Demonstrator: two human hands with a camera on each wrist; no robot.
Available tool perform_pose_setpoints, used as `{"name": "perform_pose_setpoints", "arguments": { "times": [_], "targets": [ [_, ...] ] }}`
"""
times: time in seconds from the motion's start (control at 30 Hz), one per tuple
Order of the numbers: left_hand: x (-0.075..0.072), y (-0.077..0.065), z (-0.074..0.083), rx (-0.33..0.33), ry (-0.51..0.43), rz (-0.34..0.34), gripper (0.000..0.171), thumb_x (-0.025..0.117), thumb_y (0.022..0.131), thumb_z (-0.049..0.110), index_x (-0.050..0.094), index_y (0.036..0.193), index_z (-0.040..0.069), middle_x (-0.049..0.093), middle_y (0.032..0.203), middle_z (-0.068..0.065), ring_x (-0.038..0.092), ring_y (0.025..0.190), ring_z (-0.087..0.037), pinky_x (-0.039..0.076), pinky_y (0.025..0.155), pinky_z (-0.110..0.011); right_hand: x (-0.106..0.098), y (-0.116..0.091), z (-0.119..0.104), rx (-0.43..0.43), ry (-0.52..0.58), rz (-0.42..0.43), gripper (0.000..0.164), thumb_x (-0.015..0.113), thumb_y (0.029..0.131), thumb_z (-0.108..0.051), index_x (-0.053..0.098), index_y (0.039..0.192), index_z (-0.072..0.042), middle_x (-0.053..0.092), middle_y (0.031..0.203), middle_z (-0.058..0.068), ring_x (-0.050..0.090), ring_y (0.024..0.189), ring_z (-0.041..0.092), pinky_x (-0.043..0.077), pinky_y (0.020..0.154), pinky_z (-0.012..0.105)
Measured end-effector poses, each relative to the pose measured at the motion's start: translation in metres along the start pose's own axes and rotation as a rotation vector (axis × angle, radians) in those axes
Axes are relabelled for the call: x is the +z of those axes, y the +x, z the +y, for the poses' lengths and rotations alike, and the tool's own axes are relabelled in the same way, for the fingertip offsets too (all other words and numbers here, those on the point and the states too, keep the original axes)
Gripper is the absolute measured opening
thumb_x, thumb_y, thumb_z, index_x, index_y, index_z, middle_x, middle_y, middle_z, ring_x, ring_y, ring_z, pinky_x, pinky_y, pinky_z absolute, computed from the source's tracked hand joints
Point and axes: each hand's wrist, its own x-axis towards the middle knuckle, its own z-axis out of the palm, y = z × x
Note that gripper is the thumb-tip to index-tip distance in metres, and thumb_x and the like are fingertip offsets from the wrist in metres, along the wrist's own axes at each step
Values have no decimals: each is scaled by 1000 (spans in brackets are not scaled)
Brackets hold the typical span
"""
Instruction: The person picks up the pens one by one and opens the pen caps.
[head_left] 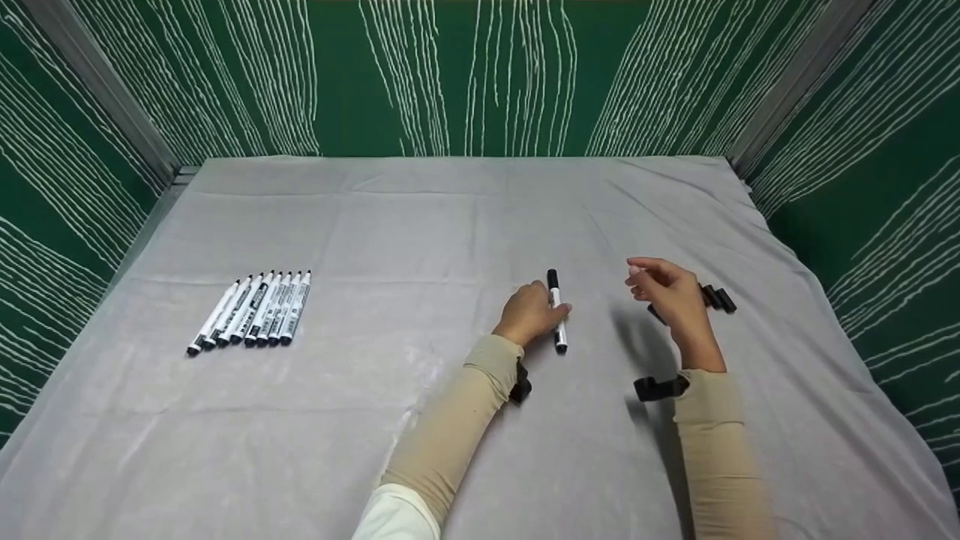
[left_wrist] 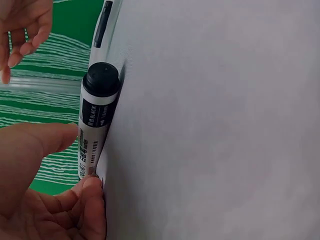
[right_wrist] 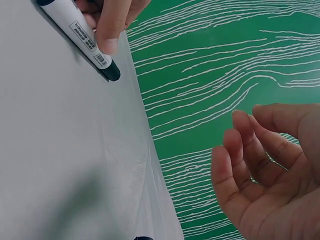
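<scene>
A white whiteboard marker [head_left: 560,334] with black ends lies at the middle right of the cloth, pointing away from me. My left hand [head_left: 529,311] holds it from the left, the thumb laid across its barrel. The left wrist view shows the marker's black end and label [left_wrist: 92,132] between the thumb and the bent fingers. To the right, my right hand [head_left: 671,292] is raised over the cloth with fingers loosely bent and nothing in them. Behind that hand lie several short black caps [head_left: 724,300], partly hidden by it.
Several white markers [head_left: 255,311] with thin dark tips lie side by side at the left of the table. A wrinkled grey cloth [head_left: 405,232] covers the table. Green panels [head_left: 517,75] with white wavy lines stand at the back and both sides, with metal posts [head_left: 784,82] at the corners.
</scene>
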Motion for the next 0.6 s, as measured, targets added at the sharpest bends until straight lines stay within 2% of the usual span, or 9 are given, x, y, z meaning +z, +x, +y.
{"name": "perform_pose_setpoints", "arguments": {
  "times": [0.17, 0.33, 0.6],
  "targets": [
    [1, 2, 3, -24, 4, -5, 33, 70, 86, 33, 61, 94, 3, 55, 75, -1, 47, 64, -13, 41, 58, -27, 1, 1, 0, 11, -8, -15, 36, 58, 96, -28, 62, 122, -3, 64, 86, -11, 64, 80, 12, 55, 73, 20],
    [-1, 2, 4, -32, -3, -14, 27, 68, 86, 26, 60, 94, 1, 53, 76, -3, 45, 64, -14, 40, 58, -26, 1, 0, -3, 22, -11, -31, 39, 59, 95, -31, 61, 123, -4, 64, 87, -9, 63, 79, 9, 55, 75, 23],
    [0, 0, 0, -5, -70, 0, 17, 66, 85, 17, 56, 79, 4, 48, 69, 0, 43, 57, -13, 35, 51, -22, 0, -3, -2, 34, -23, -54, 41, 59, 96, -30, 59, 126, -1, 64, 88, -10, 62, 78, 3, 54, 74, 19]
  ]
}}
